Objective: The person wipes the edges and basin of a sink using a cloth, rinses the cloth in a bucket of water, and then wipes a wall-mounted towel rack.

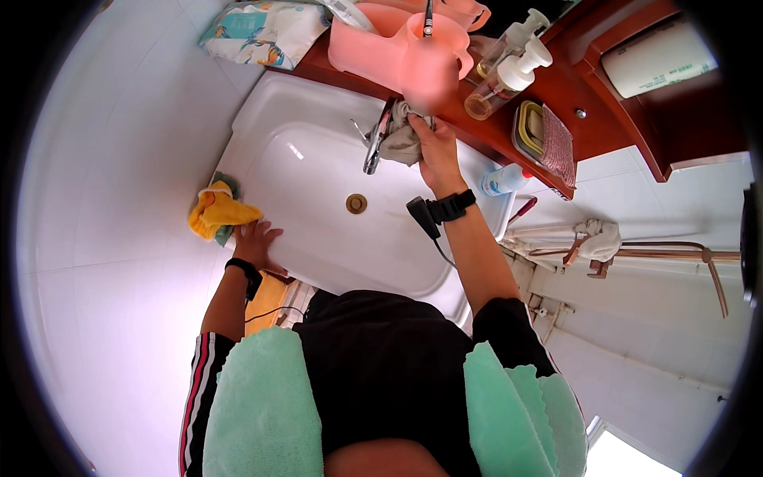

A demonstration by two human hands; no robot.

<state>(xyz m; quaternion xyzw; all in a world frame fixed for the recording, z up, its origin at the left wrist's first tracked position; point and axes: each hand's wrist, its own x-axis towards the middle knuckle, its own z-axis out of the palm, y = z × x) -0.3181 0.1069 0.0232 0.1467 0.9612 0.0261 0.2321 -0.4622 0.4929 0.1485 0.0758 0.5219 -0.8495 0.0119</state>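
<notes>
At the back rim of the white washbasin (pixel 318 246), my right hand (pixel 439 155) grips a crumpled greyish cloth (pixel 403 145). The cloth presses against the right side and base of the chrome faucet (pixel 373 155); part of it is hidden behind the faucet. My left hand (pixel 254 243) rests on the basin's left front edge with its fingers apart, holding nothing. Just beyond its fingertips, a yellow cloth (pixel 218 210) lies on the basin's left corner, on top of a dark green cloth (pixel 229 185).
A reddish-brown shelf (pixel 485 131) behind the basin carries a pink holder (pixel 366 52), clear pump bottles (pixel 497 87), a soap dish (pixel 531 131) and a patterned packet (pixel 266 33). A light blue bottle (pixel 503 180) stands at the basin's right corner. Pipes run along the right wall.
</notes>
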